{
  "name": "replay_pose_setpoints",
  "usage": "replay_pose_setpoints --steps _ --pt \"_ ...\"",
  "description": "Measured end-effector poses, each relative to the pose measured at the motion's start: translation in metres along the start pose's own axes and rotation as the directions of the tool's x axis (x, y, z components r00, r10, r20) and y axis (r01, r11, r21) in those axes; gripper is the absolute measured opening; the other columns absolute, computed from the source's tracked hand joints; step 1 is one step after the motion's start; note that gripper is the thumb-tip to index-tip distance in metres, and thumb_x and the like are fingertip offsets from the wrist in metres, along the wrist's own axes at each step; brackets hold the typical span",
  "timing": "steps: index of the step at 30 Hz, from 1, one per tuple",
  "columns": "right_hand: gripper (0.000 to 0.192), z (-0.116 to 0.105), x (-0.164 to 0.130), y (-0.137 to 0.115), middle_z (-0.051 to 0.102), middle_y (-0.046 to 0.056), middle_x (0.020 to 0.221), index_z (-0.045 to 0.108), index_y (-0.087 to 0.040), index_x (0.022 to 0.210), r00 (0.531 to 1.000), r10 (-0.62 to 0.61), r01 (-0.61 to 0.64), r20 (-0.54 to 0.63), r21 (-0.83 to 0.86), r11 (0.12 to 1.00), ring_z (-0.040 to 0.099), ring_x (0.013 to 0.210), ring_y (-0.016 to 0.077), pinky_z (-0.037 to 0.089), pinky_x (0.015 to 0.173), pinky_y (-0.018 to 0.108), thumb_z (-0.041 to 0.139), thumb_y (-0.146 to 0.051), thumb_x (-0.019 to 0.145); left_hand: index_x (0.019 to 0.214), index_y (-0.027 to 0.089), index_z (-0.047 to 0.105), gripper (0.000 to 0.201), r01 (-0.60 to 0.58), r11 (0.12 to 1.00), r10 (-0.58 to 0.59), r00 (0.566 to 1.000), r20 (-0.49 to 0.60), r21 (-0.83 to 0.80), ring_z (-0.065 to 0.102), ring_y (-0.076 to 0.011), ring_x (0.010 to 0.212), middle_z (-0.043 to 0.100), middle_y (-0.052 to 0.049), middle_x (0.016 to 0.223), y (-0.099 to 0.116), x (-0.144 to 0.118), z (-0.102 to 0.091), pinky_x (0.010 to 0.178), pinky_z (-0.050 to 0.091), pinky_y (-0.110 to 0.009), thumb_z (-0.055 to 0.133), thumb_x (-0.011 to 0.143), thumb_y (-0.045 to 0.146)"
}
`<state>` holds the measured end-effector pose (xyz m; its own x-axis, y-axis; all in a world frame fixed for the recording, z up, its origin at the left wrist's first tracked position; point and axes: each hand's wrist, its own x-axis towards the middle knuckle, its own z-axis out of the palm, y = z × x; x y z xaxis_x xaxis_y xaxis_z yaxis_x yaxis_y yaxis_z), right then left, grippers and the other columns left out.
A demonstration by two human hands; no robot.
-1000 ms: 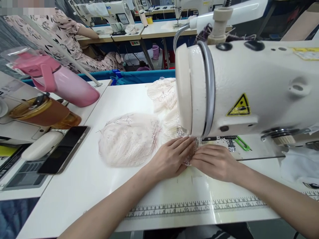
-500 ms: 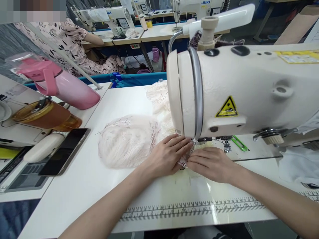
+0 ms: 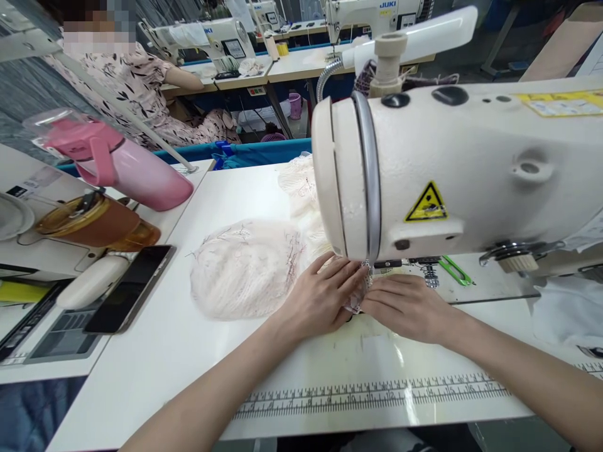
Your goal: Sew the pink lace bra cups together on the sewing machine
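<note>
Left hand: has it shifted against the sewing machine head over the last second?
No. The left hand stays flat on the lace fabric just below the sewing machine head; only the camera moved.

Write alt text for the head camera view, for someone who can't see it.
Two bare hands, left hand and right hand, press a strip of lace fabric flat beneath the head of a white sewing machine. More pale lace lies bunched to the left on the white table, near a pink bottle and a phone.
</note>
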<state>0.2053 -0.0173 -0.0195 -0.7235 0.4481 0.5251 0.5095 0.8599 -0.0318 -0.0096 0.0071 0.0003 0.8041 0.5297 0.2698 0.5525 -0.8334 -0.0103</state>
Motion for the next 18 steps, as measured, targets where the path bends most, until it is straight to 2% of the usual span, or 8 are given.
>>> replay_pose_setpoints --steps 6,14,18 --pt "0.023 -0.001 -0.003 0.002 0.068 0.000 0.079 0.064 -0.021 0.084 0.998 0.062 -0.062 0.010 -0.021 0.998 0.061 0.088 0.0149 0.050 0.074 0.027 0.048 -0.005 0.087 0.127 0.013 0.055 0.045 0.023 1.000 -0.022 1.000 -0.008 0.015 0.056 -0.0260 0.117 0.064 -0.010 0.123 0.004 0.001 0.001 0.108 0.034 -0.047 0.046 0.086 0.027" --pt "0.024 -0.007 -0.002 0.009 0.065 -0.002 0.079 0.057 -0.019 0.082 0.998 0.058 -0.055 0.029 -0.095 0.994 0.060 0.086 0.0116 0.047 0.081 0.026 0.045 0.002 0.082 0.128 0.014 0.055 0.044 0.042 0.998 -0.043 0.999 0.024 0.051 0.055 -0.0251 0.117 0.064 -0.009 0.123 0.006 0.002 0.000 0.110 0.031 -0.047 0.043 0.089 0.032" --pt "0.020 -0.016 0.003 0.012 0.063 -0.003 0.072 0.056 -0.020 0.078 0.998 0.053 -0.051 0.015 -0.141 0.989 0.059 0.077 0.0105 0.045 0.069 0.023 0.047 -0.004 0.086 0.130 0.014 0.054 0.046 0.042 0.996 -0.046 0.998 0.045 0.075 0.054 -0.0256 0.118 0.063 -0.008 0.124 0.007 0.002 -0.001 0.110 0.030 -0.048 0.044 0.088 0.031"
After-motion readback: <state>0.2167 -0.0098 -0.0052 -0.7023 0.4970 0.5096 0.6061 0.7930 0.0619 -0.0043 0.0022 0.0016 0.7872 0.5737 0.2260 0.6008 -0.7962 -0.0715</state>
